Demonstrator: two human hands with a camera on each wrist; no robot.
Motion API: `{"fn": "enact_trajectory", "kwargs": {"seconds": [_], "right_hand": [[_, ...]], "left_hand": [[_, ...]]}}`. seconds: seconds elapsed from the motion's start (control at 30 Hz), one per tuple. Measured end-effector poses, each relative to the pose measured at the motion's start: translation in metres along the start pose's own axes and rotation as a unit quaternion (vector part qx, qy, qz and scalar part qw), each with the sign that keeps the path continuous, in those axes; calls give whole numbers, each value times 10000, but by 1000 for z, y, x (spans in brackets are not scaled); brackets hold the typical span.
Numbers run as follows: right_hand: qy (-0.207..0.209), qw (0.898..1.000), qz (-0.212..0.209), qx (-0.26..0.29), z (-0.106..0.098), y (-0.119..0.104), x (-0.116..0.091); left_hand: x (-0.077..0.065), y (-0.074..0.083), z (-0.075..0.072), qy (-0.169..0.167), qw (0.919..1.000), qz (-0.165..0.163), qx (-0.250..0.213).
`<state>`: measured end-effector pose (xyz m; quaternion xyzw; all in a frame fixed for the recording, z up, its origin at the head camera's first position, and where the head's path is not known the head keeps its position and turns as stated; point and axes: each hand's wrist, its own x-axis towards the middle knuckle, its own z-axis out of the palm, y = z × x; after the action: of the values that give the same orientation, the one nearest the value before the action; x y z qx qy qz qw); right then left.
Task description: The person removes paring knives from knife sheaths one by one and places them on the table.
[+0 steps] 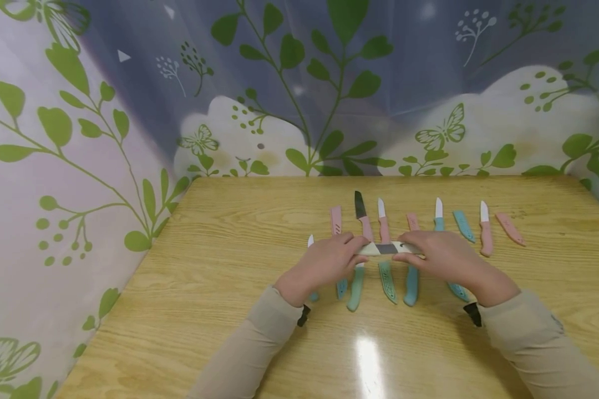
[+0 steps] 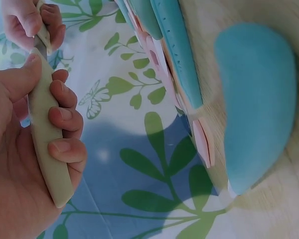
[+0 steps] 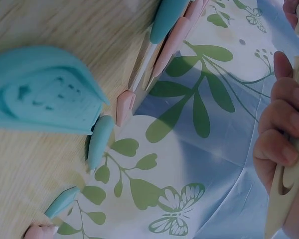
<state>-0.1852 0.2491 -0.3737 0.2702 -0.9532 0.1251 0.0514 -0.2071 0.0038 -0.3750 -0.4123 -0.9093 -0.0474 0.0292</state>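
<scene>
Above the table, my left hand (image 1: 326,261) grips the cream handle (image 2: 46,134) of a knife, its fingers curled round it. A short stretch of dark grey blade (image 1: 386,249) shows between my hands. My right hand (image 1: 454,259) holds the cream slotted sheath (image 3: 293,174), which covers the far part of the blade. Below the knife lie a green-handled knife (image 1: 356,292), a green sheath (image 1: 387,285) and a blue handle (image 1: 411,287). My left hand partly covers a small knife with a white blade (image 1: 310,240).
Behind lie a pink-handled knife with a black blade (image 1: 360,206), a pink sheath (image 1: 336,219) and a white-bladed pink knife (image 1: 381,208). To the right are a blue knife (image 1: 438,209), a blue sheath (image 1: 463,226), another pink knife (image 1: 486,233) and another pink sheath (image 1: 510,229). Patterned cloth (image 1: 279,138) hangs behind.
</scene>
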Motion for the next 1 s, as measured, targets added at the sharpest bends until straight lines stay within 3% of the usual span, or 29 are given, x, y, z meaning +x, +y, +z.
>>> {"fn": "enact_trajectory", "kwargs": {"seconds": [0.63,1.0], "right_hand": [[-11,10000,67,-6,-4,3,-3],[-56,9999,106,24,-4,3,-3]], "left_hand": [[1,-3,1,-158,9994,-229,-205],[0,-4,2,-132,9996,-181,-194]]}}
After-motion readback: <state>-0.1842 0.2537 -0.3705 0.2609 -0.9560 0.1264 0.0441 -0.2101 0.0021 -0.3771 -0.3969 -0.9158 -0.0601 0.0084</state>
